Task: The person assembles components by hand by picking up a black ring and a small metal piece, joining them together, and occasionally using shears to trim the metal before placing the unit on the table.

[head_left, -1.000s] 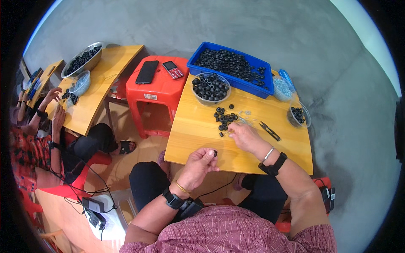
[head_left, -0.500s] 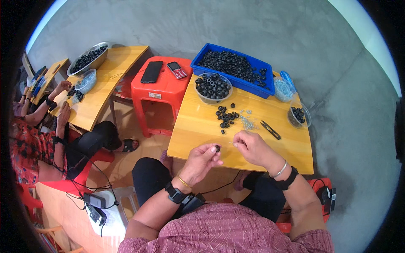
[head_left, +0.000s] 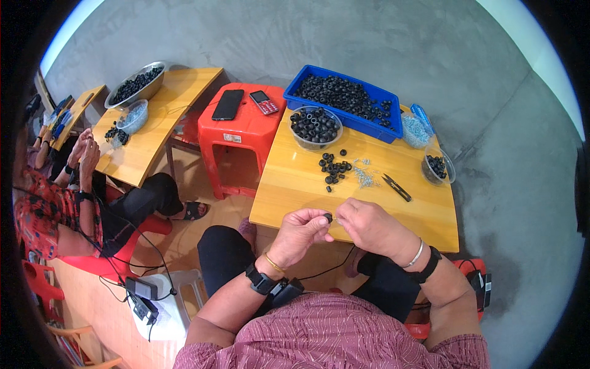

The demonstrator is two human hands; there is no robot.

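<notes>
My left hand [head_left: 301,234] pinches a small black round part [head_left: 328,218] between thumb and fingertips, above the table's near edge. Close beside it, my right hand [head_left: 369,226] is closed in a pinch, fingertips almost at the part. A small thin pale piece [head_left: 335,218] sits at those right fingertips; its shape is mostly hidden. On the wooden table [head_left: 295,197] beyond lie loose black round parts [head_left: 334,167], a heap of tiny silvery pieces [head_left: 365,176] and black thread snips [head_left: 397,187].
A blue tray [head_left: 393,131] and a clear tub [head_left: 316,145] of black parts stand at the back. To the right are tubs of bluish pieces [head_left: 415,130] and black parts [head_left: 436,167]. Two phones lie on a red stool [head_left: 243,129]. A co-worker [head_left: 61,209] sits left.
My right hand has come left to the black part, and my left hand has shifted slightly right. The co-worker's hands have lifted and come together.
</notes>
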